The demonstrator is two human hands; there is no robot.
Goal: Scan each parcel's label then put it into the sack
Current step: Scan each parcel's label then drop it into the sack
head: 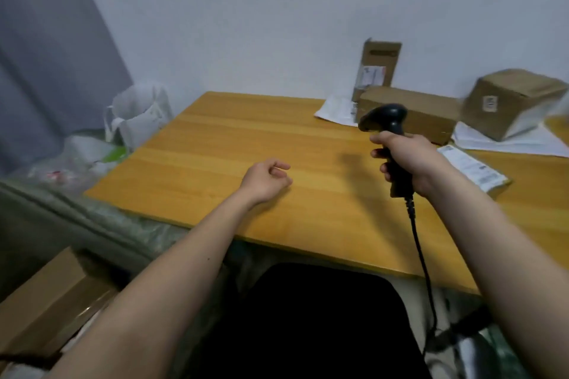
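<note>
My right hand [409, 160] grips the handle of a black corded barcode scanner [385, 120], held upright above the wooden table [246, 148]. My left hand [264, 180] hovers over the table's middle, fingers loosely curled, holding nothing. Cardboard parcels sit at the far right: a long flat box [431, 114], a tall upright box [377, 68] against the wall, and a tilted cube box [508, 101]. A small labelled packet [474, 168] lies just right of my right hand. A white sack [138, 114] stands open off the table's far left corner.
White mailer bags [335, 109] lie under and beside the boxes. Clear plastic bags [77, 160] pile left of the table. A brown carton [46, 308] sits on the floor at lower left. The scanner's cable [421, 255] hangs past the table's front edge.
</note>
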